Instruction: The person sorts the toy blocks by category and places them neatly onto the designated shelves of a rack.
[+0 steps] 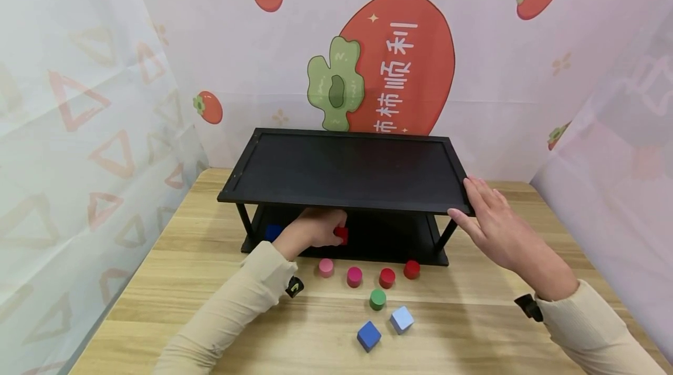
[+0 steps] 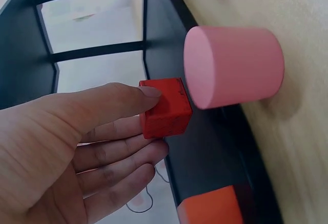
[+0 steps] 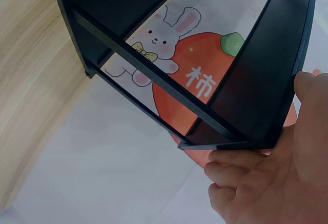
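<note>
My left hand [image 1: 318, 229] reaches in under the top panel of a black two-tier rack [image 1: 347, 170]. Between thumb and fingers it pinches a red cube [image 2: 166, 108], just above the lower shelf [image 1: 389, 235]. An orange-red block [image 2: 212, 208] shows beside it in the left wrist view; a blue block [image 1: 273, 232] sits at the lower shelf's left end. My right hand [image 1: 496, 226] holds the rack's front right corner, thumb at the front edge and fingers along the right side.
In front of the rack stand a light pink cylinder [image 1: 326, 267], a magenta one [image 1: 354, 277], two red cylinders [image 1: 387, 278] and a green cylinder [image 1: 377, 299]. Nearer lie a blue cube [image 1: 369, 336] and a light blue cube [image 1: 402, 320]. A printed curtain [image 1: 499, 71] hangs behind the table.
</note>
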The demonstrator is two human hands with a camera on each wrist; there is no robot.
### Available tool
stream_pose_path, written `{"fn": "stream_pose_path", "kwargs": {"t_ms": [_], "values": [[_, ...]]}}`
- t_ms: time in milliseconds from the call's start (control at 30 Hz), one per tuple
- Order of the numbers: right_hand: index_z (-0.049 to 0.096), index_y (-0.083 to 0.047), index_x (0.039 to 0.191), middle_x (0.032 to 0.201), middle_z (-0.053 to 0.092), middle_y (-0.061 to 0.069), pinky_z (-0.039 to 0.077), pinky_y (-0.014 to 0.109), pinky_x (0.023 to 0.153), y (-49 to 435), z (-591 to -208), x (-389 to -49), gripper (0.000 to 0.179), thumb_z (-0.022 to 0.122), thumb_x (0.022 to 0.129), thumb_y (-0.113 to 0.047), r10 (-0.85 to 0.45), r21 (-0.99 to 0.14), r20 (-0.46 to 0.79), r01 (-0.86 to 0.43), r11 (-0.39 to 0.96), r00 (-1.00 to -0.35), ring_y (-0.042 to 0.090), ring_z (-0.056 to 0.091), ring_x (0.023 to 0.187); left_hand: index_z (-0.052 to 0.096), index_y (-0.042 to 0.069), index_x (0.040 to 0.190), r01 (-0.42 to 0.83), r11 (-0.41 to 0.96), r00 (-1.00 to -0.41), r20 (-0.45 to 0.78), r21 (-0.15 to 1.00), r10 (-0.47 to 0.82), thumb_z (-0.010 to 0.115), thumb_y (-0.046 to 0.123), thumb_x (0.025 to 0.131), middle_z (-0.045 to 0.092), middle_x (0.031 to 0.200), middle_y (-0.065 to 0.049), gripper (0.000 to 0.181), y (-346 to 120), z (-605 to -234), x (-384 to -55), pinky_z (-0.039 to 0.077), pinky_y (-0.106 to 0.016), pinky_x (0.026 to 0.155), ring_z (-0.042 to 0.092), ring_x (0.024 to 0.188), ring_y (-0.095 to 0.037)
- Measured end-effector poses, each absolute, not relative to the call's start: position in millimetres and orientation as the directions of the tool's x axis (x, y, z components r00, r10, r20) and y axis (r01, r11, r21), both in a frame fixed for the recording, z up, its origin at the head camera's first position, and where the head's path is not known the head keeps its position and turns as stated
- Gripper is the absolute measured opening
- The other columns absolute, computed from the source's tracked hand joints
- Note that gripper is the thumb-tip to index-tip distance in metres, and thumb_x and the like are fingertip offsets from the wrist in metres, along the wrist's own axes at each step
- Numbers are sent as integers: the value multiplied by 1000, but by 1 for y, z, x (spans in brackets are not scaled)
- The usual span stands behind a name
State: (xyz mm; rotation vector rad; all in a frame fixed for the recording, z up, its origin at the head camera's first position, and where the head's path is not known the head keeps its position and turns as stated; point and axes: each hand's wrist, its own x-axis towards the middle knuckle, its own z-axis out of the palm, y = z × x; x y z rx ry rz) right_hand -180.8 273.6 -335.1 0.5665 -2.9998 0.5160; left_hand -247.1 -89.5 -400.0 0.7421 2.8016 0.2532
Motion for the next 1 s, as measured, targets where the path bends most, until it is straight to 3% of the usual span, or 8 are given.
{"fn": "stream_pose_path", "kwargs": {"t_ms": [467, 667, 800, 1000], "values": [[9, 6, 166, 173, 13, 31, 7, 64, 131, 273, -334, -182, 86, 43, 112, -51, -347, -318, 109, -364, 876, -931, 53, 10, 160, 63, 19, 79, 482, 858, -841, -179, 176, 510, 82, 25, 92, 57, 76, 4, 24, -84, -407, -250, 45, -29, 65, 48, 67, -13], [9, 7, 166, 173, 13, 32, 7, 64, 131, 273, -334, -182, 85, 43, 112, -50, -348, -321, 109, -364, 874, -931, 54, 10, 160, 59, 18, 80, 478, 857, -843, -173, 193, 509, 80, 28, 94, 51, 74, 4, 28, -84, -406, -250, 39, -28, 63, 45, 66, -12], [9, 6, 166, 173, 13, 31, 7, 64, 131, 273, -334, -181, 86, 43, 112, -51, -346, -322, 105, -361, 875, -932, 54, 10, 160, 62, 16, 90, 515, 839, -833, -127, 173, 538, 79, 33, 95, 49, 77, 4, 24, -83, -403, -244, 39, -29, 64, 45, 68, -13], [10, 7, 166, 172, 13, 32, 8, 64, 131, 273, -334, -180, 86, 43, 112, -51, -347, -320, 102, -361, 876, -932, 54, 10, 160, 72, 13, 118, 643, 764, -764, -29, 57, 645, 79, 32, 96, 67, 102, 1, 29, -78, -392, -221, 57, -32, 77, 63, 86, -15]]}}
